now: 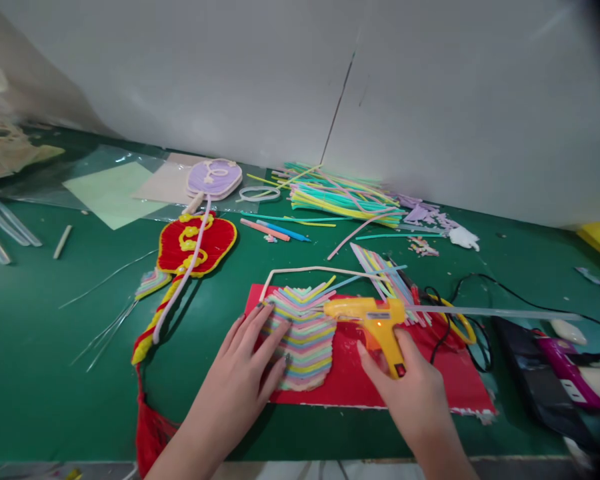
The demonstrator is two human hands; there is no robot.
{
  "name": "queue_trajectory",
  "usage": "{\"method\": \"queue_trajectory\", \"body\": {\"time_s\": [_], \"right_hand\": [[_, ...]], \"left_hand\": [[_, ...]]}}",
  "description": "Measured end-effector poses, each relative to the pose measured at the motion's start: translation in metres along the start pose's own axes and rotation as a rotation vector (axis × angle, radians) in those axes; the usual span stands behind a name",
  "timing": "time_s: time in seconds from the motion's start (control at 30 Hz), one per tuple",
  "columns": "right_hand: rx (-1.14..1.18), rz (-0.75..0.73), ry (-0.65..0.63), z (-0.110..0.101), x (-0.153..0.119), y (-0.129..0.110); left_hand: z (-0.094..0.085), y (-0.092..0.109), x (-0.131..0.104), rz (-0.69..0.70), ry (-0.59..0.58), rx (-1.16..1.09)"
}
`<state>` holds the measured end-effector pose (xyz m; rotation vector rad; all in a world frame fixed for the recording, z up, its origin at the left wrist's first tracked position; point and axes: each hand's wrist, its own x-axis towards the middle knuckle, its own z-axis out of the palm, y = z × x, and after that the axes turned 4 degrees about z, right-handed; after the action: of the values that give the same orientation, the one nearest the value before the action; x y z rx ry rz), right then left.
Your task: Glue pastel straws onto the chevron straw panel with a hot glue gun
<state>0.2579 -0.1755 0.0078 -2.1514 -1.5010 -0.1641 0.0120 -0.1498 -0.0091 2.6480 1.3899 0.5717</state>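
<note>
My left hand (253, 363) lies flat with fingers stretched over the left side of a panel of pastel pipe cleaners (307, 350), laid in V-shaped stripes. Wrapped round the grip of a yellow hot glue gun (365, 309) is my right hand (415, 380). The gun's nozzle points left, at the upper right part of the panel. A long clear glue stick (490, 311) sticks out of its back. Under the panel is a red sheet (360, 393). A bent cream pipe cleaner (315, 269) runs along the panel's far side.
A red and yellow fan (220, 240) with a tassel (153, 427) lies left, a purple fan (215, 179) behind it. Loose pipe cleaners (340, 197) are heaped near the wall. Pens (270, 230) lie in front of them. A black cord (520, 283) and a purple device (565, 373) are at right.
</note>
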Motion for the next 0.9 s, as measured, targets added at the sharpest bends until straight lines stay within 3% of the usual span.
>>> {"method": "queue_trajectory", "body": {"time_s": [0.13,0.3,0.43,0.57,0.67,0.9], "right_hand": [[0.135,0.284,-0.076,-0.017,0.035,0.022],[0.063,0.476,0.018,-0.025,0.091,0.067],[0.182,0.547,-0.168,-0.012,0.127,0.096],[0.264,0.523,-0.272,0.011,0.144,0.111],[0.239,0.506,-0.264,0.024,0.148,0.114],[0.107,0.380,-0.130,0.030,0.146,0.109]], "left_hand": [[-0.001,0.000,0.001,0.008,-0.013,0.003],[-0.004,0.000,0.002,0.003,0.017,-0.013],[-0.014,-0.008,0.011,-0.056,0.033,-0.108],[-0.030,-0.027,0.039,-0.186,0.052,-0.244],[-0.035,-0.042,0.067,-0.343,-0.042,-0.234],[-0.014,-0.070,0.111,-0.449,-0.095,-0.249]]}}
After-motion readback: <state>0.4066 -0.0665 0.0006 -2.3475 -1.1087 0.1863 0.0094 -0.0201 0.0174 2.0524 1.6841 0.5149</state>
